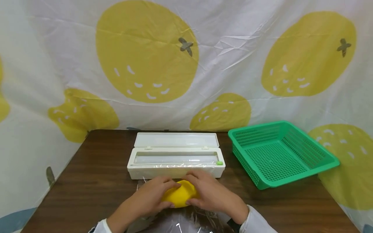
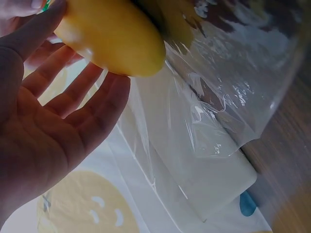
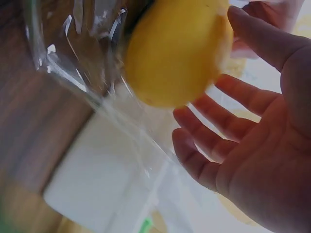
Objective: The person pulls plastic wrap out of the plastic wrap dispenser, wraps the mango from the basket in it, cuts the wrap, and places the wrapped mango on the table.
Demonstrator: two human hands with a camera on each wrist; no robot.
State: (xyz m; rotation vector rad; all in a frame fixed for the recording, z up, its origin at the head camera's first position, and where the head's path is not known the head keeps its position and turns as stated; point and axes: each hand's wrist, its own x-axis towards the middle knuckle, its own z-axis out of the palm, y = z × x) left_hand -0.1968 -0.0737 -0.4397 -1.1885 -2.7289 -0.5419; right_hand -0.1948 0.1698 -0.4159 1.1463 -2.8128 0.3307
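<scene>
Two hands close in on a yellow fruit above the film!

Nearest the camera, white sleeves (image 1: 256,221) frame a shiny sheet of clear film (image 1: 177,223) spread on the dark wooden table (image 1: 96,171). And here's the action: the left hand (image 1: 152,195) and the right hand (image 1: 212,194) have the smooth yellow fruit (image 1: 180,195) between them, one at each end! Both grips are loosely curved, thumbs on the near side, fingers spread on the far side, tips against the skin. The fruit is right over the film; whether it's resting or lifted, I can't tell.

Just beyond, the white dispenser box (image 1: 140,173) sits with its lid (image 1: 175,139) tipped back, film over its front edge, a green slider (image 1: 219,163) at the right end. Over to the right, a green basket (image 1: 274,158) stands tilted against the fruit-print curtain (image 1: 227,19) behind everything.
</scene>
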